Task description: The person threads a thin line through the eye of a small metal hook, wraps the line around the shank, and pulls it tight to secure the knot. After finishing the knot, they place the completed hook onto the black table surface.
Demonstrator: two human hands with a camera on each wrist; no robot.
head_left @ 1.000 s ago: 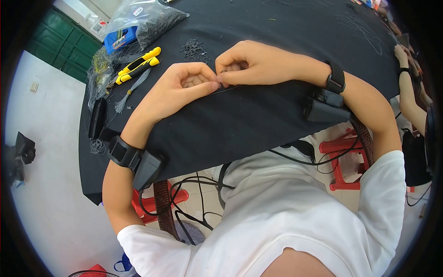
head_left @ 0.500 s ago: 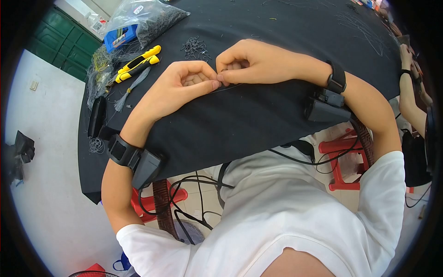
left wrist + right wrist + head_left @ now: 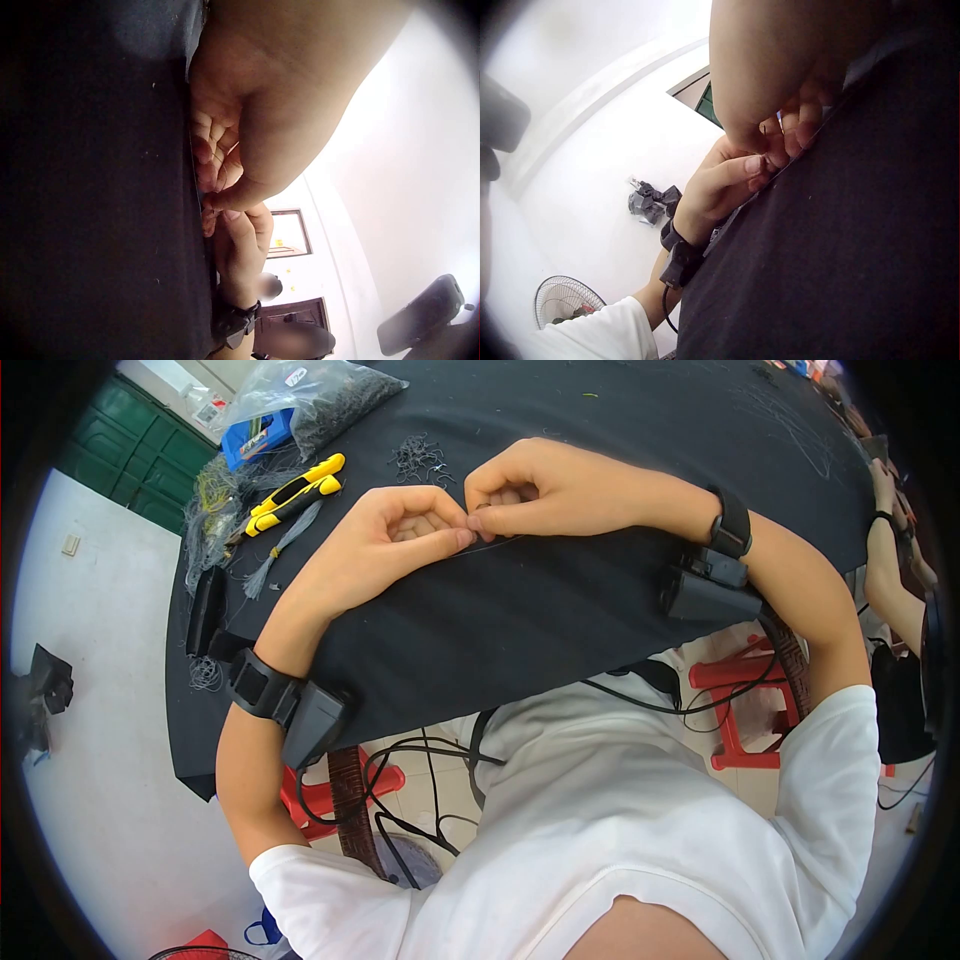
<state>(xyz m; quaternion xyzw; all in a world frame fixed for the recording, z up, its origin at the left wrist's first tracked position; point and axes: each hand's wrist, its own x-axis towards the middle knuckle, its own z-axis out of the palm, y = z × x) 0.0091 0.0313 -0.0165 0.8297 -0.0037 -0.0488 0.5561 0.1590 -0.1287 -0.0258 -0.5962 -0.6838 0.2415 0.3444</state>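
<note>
Both hands meet fingertip to fingertip low over the black cloth, in the middle of the head view. The left hand [image 3: 385,545] pinches a thin fishing line [image 3: 503,544] between thumb and index finger. In the right hand [image 3: 560,490] a small dark fish hook [image 3: 764,130] is pinched, its end poking out by the thumb in the right wrist view. The fingers cover most of the hook and the line around it. Just beyond the hands lies a loose pile of small dark hooks [image 3: 420,458].
Yellow-and-black cutters [image 3: 295,495] lie left of the hands, beside a tied bundle of line [image 3: 283,550] and tangled strands. Behind them stand a blue box [image 3: 255,440] and a clear bag [image 3: 335,405] of dark pieces. Another person's arm [image 3: 885,540] is at the right edge.
Both hands keep their pinch, with only tiny finger movements. They and the table things sit slightly higher or further left in the head view.
</note>
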